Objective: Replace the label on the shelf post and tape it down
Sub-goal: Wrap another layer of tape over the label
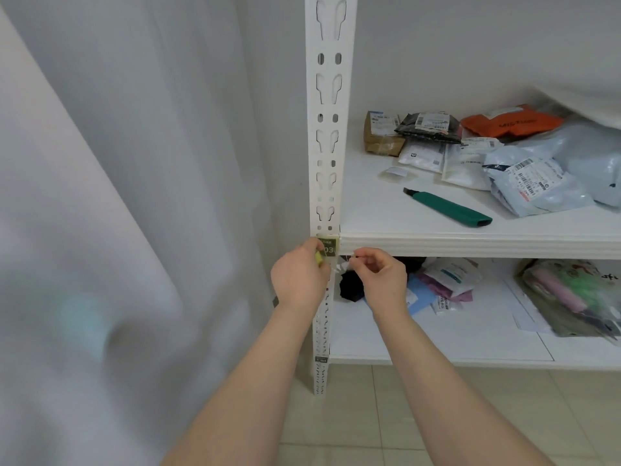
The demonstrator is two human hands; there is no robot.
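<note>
the label (327,249), dark with "03" on it, sat on the post (327,129) level with the front edge of the upper shelf (470,245). the left hand (300,277) was curled at the label's left edge, pinching a small yellow thing (318,258) by the post; what it was could not be told. the right hand (381,279) was just right of the post, below the shelf edge, with thumb and fingers closed on a thin clear strip (341,265) that ran toward the label, probably tape. so the label seemed to be in place already, and the taping looked begun but not done: the strip was crumpled and off the post, not smoothed flat. what was left, as i judged it, was to lay the strip over the label and press it down. a green knife (450,210) and parcels (524,169) lay on the shelf, to the far right
</note>
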